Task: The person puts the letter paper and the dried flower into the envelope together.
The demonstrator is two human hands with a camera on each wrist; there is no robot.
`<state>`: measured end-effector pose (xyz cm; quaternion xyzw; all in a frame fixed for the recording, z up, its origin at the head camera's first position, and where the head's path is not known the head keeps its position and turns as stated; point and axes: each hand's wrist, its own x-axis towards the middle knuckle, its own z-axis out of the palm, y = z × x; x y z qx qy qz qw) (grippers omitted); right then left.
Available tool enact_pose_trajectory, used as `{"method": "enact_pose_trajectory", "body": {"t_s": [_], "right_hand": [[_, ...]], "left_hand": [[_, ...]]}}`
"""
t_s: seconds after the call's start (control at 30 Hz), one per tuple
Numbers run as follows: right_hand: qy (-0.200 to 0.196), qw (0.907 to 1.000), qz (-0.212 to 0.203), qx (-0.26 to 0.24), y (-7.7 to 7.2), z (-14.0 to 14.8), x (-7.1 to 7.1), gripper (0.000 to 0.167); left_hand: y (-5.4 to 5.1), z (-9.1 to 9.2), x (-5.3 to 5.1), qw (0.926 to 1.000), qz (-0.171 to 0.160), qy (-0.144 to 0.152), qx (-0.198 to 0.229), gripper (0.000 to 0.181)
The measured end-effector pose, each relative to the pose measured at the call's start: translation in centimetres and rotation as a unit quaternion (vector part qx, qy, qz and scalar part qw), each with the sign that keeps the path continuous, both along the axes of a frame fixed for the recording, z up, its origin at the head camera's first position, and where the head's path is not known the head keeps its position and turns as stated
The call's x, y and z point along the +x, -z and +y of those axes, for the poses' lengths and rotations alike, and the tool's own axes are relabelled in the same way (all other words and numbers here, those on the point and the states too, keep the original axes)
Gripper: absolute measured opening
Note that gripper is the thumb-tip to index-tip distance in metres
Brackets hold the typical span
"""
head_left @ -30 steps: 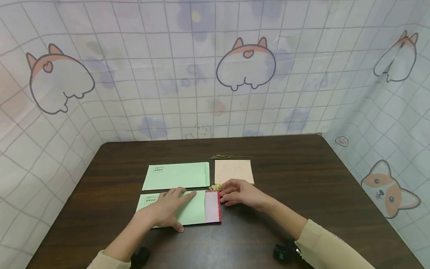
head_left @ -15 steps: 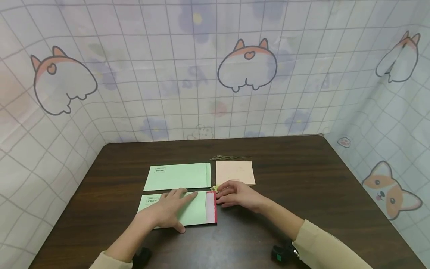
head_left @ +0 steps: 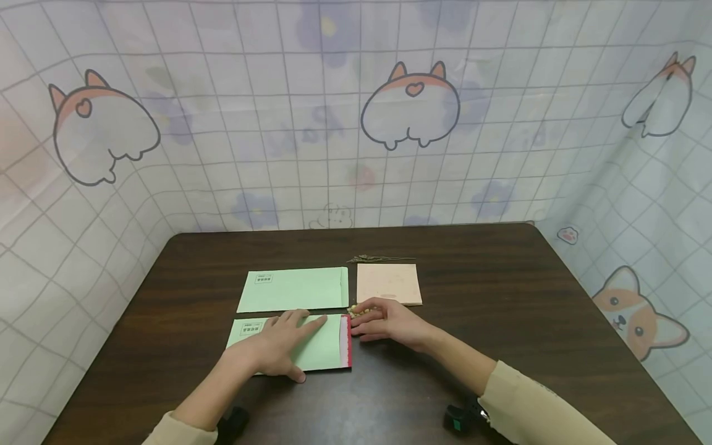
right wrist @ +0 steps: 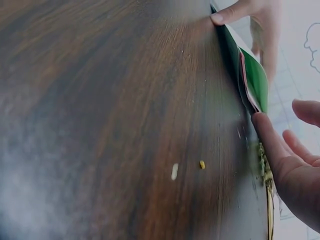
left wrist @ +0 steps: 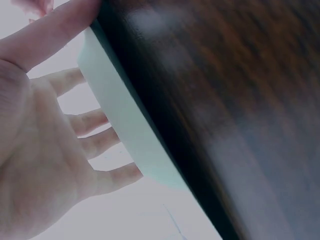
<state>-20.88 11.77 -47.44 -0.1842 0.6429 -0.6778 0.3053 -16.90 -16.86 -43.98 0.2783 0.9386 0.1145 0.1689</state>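
Observation:
A pale green envelope (head_left: 325, 347) lies flat on the dark table. My left hand (head_left: 271, 347) rests on it, fingers spread across the top and thumb at its near edge. From the right end of the envelope, which gapes in the right wrist view, sticks a narrow strip of a pinkish-white card with a red border (head_left: 346, 355). The fingertips of my right hand (head_left: 392, 324) touch that end, loosely bent, without gripping the card. Small yellowish dried flowers (head_left: 356, 311) lie beside these fingers, partly hidden by them.
Behind the first, another green envelope (head_left: 295, 290) lies flat. To its right is a beige square card or thin stack (head_left: 388, 283), with a dried sprig (head_left: 381, 258) beyond. Tiny loose bits, one a yellow crumb (right wrist: 202, 164), lie on the table (head_left: 473, 290). A patterned curtain (head_left: 250, 154) surrounds it.
The red-bordered card has slid leftward into the envelope, so less of it shows. My right hand has moved left along with it. The left hand has stayed on the envelope.

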Motion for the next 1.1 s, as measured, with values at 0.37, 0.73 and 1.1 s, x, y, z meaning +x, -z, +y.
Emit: {"method": "enact_pose_trajectory", "body": {"t_s": [0.37,0.73,1.1], "right_hand": [[-0.004,0.9999,-0.011,-0.01,0.2,-0.6,0.0,0.044],[-0.018,0.9993,-0.024,-0.021,0.2,-1.1,0.2,0.048],[-0.048,0.9975,-0.038,-0.035,0.1,-0.8,0.3,0.054]], "left_hand": [[0.1,0.0,0.1,0.9999,0.002,0.001,-0.01,0.107],[0.0,0.0,-0.1,0.9999,-0.003,0.003,-0.015,0.107],[0.0,0.0,0.0,0.9999,-0.004,0.0,-0.012,0.107]]}}
